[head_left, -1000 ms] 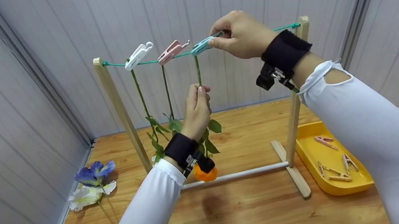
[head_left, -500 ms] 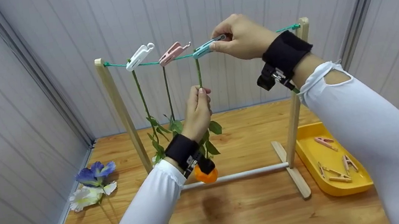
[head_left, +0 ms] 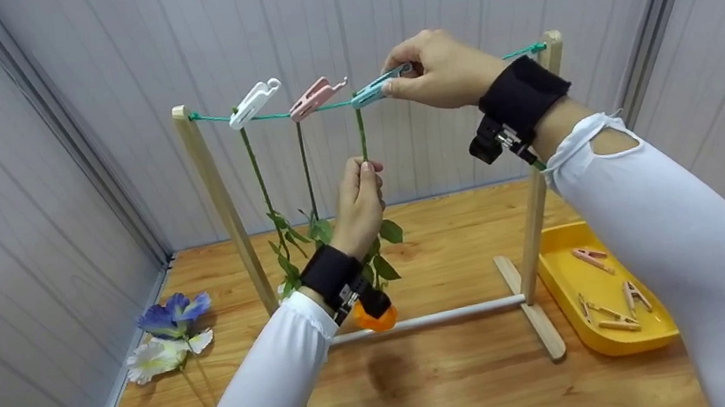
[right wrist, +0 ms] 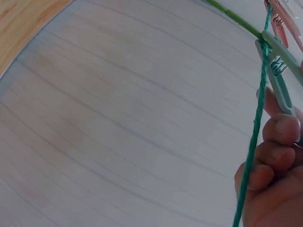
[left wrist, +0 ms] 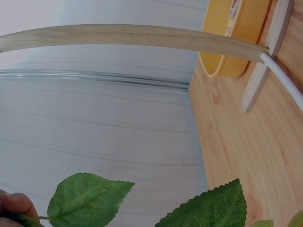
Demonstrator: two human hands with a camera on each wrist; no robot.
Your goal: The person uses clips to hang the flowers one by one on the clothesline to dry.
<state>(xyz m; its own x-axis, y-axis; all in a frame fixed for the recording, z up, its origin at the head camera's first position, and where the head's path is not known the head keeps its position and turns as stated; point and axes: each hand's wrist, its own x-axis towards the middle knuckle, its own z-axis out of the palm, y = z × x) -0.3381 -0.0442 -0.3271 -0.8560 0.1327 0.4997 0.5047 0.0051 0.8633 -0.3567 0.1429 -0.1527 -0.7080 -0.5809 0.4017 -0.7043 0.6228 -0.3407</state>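
My right hand (head_left: 443, 70) pinches a light-blue clothespin (head_left: 369, 91) at its handle end. The clothespin's tip sits on the green cord (right wrist: 254, 137) and on the top of a green flower stem (head_left: 361, 131). Lower on that stem, my left hand (head_left: 360, 197) grips it with fingers curled. An orange flower (head_left: 376, 316) hangs head down below, partly behind the left wrist camera; its leaves (left wrist: 87, 198) show in the left wrist view. To the left, a white clothespin (head_left: 255, 103) and a pink clothespin (head_left: 317, 98) each hold a hanging stem on the cord.
The cord runs between two wooden posts (head_left: 220, 202) joined low down by a white rod (head_left: 449, 314). At the right, a yellow tray (head_left: 595, 343) holds several clothespins (head_left: 619, 323). A blue flower (head_left: 173, 317) and a white flower (head_left: 156, 358) lie at the left on the wooden table (head_left: 459, 388).
Both hands have sunk very slightly, along with the cord and the blue clothespin. My hold on the clothespin and on the stem looks the same throughout.
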